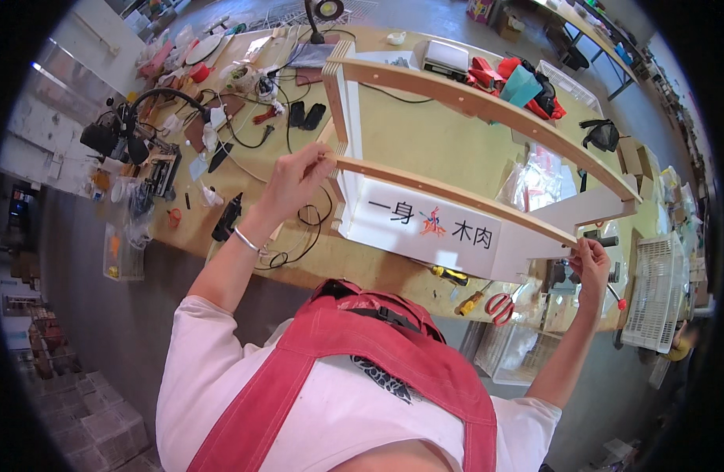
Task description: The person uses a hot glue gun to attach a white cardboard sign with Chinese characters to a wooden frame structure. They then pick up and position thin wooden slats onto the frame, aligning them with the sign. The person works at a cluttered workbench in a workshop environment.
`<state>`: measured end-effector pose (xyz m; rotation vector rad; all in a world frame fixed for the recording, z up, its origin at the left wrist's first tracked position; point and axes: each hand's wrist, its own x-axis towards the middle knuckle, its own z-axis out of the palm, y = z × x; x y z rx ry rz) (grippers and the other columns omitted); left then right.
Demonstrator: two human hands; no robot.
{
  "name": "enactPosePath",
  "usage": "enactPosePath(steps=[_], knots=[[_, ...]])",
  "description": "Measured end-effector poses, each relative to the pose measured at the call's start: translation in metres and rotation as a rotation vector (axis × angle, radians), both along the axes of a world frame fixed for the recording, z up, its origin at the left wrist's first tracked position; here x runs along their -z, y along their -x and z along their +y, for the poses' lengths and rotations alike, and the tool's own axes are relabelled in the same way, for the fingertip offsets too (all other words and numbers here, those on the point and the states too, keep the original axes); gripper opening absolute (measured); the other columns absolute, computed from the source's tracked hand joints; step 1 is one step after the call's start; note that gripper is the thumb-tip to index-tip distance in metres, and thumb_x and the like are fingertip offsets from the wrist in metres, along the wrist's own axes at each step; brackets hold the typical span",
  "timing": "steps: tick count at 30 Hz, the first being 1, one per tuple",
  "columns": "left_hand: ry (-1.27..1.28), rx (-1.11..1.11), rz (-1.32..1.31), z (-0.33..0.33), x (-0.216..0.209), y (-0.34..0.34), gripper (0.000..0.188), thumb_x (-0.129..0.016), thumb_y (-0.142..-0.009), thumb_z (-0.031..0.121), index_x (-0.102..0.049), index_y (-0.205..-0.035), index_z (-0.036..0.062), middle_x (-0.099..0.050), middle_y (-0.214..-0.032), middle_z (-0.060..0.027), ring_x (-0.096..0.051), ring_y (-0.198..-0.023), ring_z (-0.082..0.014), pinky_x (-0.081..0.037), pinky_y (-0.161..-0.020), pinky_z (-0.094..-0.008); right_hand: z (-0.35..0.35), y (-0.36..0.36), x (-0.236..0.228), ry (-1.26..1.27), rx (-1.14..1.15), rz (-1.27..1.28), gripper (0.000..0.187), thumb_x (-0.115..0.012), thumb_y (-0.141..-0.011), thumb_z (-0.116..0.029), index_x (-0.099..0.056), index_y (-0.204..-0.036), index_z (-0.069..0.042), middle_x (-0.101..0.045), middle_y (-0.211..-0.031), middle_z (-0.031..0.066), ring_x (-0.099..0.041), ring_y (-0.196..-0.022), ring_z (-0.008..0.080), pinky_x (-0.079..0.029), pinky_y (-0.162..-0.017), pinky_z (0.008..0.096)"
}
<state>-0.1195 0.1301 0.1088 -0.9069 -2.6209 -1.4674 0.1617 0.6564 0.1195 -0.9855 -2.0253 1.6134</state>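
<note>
A wooden frame with pale plywood ends stands on the workbench in front of me. My left hand (297, 182) pinches the left end of its near wooden bar (456, 195), close to the left end piece (336, 98). At the bar's right end, the fingers of my right hand (590, 266) are closed on it. A second wooden bar (472, 101) spans the frame higher and farther back. Below the near bar is a white panel (401, 240) with dark characters and a small red figure. What the fingertips press against is partly hidden.
The workbench (425, 130) carries a black lamp (102, 140), a glue gun (230, 216) and cables on the left. Screwdrivers (470, 304) and red-handled scissors (499, 309) lie at the near edge. A scale (446, 60) sits behind; a white basket (653, 291) is at right.
</note>
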Motion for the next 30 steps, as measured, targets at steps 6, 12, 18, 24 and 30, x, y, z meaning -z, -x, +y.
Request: enactPosePath(steps=[6, 12, 18, 24, 30], knots=[[0.01, -0.096, 0.058, 0.005, -0.006, -0.007, 0.017, -0.063, -0.099, 0.015, -0.065, -0.105, -0.0007, -0.063, -0.076, -0.0039, -0.059, -0.07, -0.0079, -0.049, -0.062, -0.0254, 0.007, 0.0, 0.008, -0.288, -0.008, -0.021, 0.028, -0.072, -0.096, -0.03, -0.072, -0.1, -0.002, -0.069, -0.081, 0.0006, -0.059, -0.069, 0.0045, -0.049, -0.064, 0.0194], [-0.216, -0.245, 0.087, -0.011, 0.01, -0.06, 0.018, -0.064, -0.098, 0.015, -0.069, -0.11, 0.0025, -0.07, -0.092, -0.007, -0.064, -0.076, -0.0108, -0.053, -0.066, -0.0268, -0.06, -0.04, -0.003, -0.4, 0.25, 0.239, 0.031, -0.066, -0.099, -0.022, -0.069, -0.118, 0.003, -0.072, -0.104, 0.0089, -0.067, -0.098, 0.0148, -0.052, -0.089, 0.0261], [-0.161, -0.296, -0.303, -0.038, 0.148, -0.092, 0.026, -0.066, -0.096, 0.013, -0.069, -0.119, -0.0001, -0.07, -0.092, -0.0089, -0.064, -0.078, -0.0127, -0.052, -0.07, -0.0283, -0.121, -0.06, 0.102, -0.212, 0.314, 0.118, 0.031, -0.065, -0.1, -0.018, -0.067, -0.121, 0.003, -0.071, -0.11, 0.0084, -0.065, -0.1, 0.0131, -0.051, -0.092, 0.027], [-0.011, -0.307, -0.127, -0.011, 0.143, -0.081, 0.027, -0.067, -0.094, 0.013, -0.069, -0.117, -0.0014, -0.07, -0.09, -0.014, -0.065, -0.075, -0.0195, -0.052, -0.069, -0.0302, -0.111, -0.061, 0.131, -0.208, 0.371, 0.133, 0.031, -0.065, -0.1, -0.015, -0.066, -0.122, 0.006, -0.071, -0.111, 0.0115, -0.065, -0.103, 0.0146, -0.051, -0.093, 0.0272], [0.063, -0.278, -0.16, -0.005, 0.137, -0.085, 0.026, -0.068, -0.094, 0.015, -0.07, -0.114, -0.0021, -0.071, -0.092, -0.0142, -0.067, -0.076, -0.0207, -0.053, -0.07, -0.0318, -0.084, -0.059, 0.16, -0.113, 0.386, 0.175, 0.032, -0.067, -0.098, -0.015, -0.066, -0.123, 0.005, -0.071, -0.111, 0.0111, -0.065, -0.102, 0.0136, -0.051, -0.091, 0.0261]])
